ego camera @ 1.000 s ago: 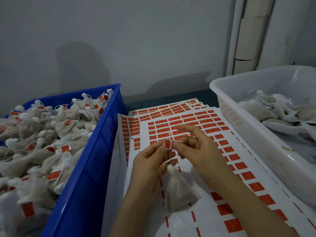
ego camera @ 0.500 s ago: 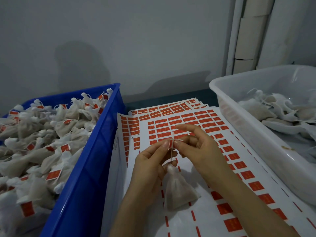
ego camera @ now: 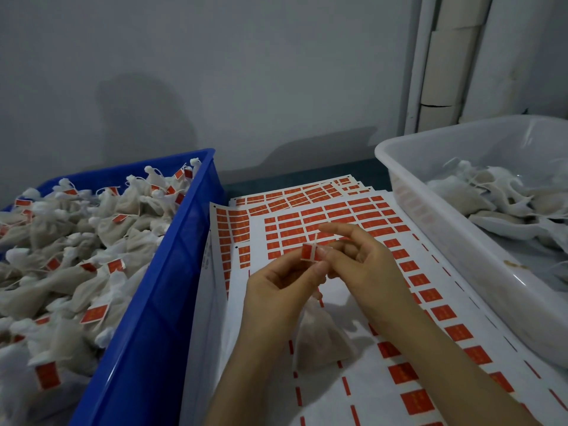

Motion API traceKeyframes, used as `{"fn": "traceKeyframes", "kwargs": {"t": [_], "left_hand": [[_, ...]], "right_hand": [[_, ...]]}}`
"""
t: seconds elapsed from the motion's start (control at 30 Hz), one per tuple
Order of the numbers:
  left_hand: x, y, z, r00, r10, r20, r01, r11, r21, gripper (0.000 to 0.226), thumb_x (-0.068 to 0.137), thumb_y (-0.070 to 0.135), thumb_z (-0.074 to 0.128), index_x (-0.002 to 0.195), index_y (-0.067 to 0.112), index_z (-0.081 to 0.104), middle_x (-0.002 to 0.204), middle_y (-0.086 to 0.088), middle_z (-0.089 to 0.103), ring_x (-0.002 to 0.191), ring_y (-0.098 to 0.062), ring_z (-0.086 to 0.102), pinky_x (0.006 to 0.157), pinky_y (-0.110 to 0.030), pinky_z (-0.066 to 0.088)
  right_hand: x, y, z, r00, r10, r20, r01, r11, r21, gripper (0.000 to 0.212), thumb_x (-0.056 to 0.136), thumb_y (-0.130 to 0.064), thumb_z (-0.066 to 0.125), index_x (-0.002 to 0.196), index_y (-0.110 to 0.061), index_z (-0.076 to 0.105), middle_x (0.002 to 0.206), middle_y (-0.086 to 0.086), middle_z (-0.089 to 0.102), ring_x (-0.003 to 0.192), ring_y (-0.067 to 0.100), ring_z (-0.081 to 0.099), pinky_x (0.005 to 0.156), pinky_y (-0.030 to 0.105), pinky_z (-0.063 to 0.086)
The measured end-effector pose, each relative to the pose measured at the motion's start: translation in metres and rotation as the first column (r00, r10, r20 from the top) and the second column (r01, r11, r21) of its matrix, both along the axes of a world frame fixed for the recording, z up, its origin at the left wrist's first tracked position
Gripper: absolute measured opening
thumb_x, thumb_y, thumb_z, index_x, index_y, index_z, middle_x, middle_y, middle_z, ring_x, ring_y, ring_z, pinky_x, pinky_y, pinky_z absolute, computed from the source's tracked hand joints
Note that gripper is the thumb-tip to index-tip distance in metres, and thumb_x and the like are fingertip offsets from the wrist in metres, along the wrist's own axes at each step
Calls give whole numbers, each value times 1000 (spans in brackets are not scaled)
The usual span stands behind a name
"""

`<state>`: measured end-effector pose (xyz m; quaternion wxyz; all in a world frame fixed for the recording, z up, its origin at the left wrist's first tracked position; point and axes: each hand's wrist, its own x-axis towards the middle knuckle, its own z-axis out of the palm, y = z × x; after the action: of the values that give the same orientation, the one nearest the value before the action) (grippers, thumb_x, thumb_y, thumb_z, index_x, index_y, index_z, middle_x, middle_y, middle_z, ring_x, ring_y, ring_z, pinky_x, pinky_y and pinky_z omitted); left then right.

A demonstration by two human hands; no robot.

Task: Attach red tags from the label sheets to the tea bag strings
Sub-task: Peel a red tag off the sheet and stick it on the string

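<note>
Head view: my left hand (ego camera: 276, 290) and right hand (ego camera: 362, 265) pinched the tag (ego camera: 309, 252) on the string (ego camera: 315, 237), bag (ego camera: 319, 336) below, over the sheets (ego camera: 362, 392). If my fingers (ego camera: 344, 231) slid, the tag could stick crooked.

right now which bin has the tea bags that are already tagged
The blue bin on the left: its tea bags carry red tags, while the bags in the white bin on the right show none.

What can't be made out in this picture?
Head view only:
Print on the red tag: too small, blurred.
Tea bag top and string: hidden behind the left hand and right hand.
Blue crate: cut off by left and bottom edges.
White tub: cut off by right edge.
</note>
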<state>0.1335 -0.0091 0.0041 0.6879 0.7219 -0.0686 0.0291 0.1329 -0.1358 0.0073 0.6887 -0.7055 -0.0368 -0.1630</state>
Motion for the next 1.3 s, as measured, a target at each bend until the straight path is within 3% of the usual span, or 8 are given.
{"fn": "traceKeyframes", "kwargs": {"t": [0.33,0.53,0.8,0.93,1.0,1.07,1.17,1.3], "left_hand": [[3,2,0,996,83,-27,-85,992,-96,22,65,41,63,82,29,71,79,7,73,73,-15,70,61,-21,55],[2,1,0,996,93,4,-93,994,-65,23,68,40,60,86,30,69,81,13,72,75,-10,69,58,-15,52],[-2,2,2,992,101,78,-98,994,-39,20,66,34,63,85,36,67,85,16,71,77,-8,68,58,-13,52],[0,-2,2,984,117,133,-121,992,26,39,68,34,65,104,45,57,81,19,71,76,-7,68,57,-11,51],[1,-3,2,977,155,150,-161,987,30,49,67,35,67,112,40,51,80,13,71,72,-7,68,56,-12,51],[2,-3,1,966,209,150,-210,978,-13,42,64,37,69,101,29,51,85,9,70,69,-7,69,55,-12,51],[0,-3,-2,946,229,230,-241,970,27,28,65,38,68,86,27,54,81,14,68,71,-4,68,57,-10,50],[-3,-1,-2,936,201,287,-227,972,59,18,71,33,67,88,33,63,87,23,68,78,-4,68,66,-10,53]], "right_hand": [[0,2,-2,1000,24,9,-24,1000,6,15,88,-20,59,92,-35,59,83,-16,65,75,-1,64,63,12,52],[-2,4,-1,998,-56,26,59,985,-164,10,86,-35,57,84,-44,54,86,-29,57,81,-2,59,64,3,46],[-2,4,-1,996,-87,30,91,979,-185,12,82,-34,63,75,-39,56,75,-29,59,80,-12,57,60,-3,40],[-2,3,-2,995,-96,26,99,980,-171,14,82,-32,63,73,-40,57,67,-34,59,80,-19,54,58,-4,39],[-1,4,-2,995,-99,22,101,983,-153,14,82,-32,63,72,-40,57,66,-38,58,79,-20,54,56,-4,38],[0,4,-3,995,-102,15,103,985,-139,12,82,-34,63,73,-40,58,67,-38,59,79,-18,55,56,-4,39],[0,4,-4,994,-107,10,108,986,-126,8,81,-35,63,76,-39,59,71,-35,61,80,-14,56,57,-2,41],[0,4,-3,993,-114,8,114,987,-108,5,81,-36,63,78,-37,60,72,-29,63,82,-12,58,58,0,44]]}}
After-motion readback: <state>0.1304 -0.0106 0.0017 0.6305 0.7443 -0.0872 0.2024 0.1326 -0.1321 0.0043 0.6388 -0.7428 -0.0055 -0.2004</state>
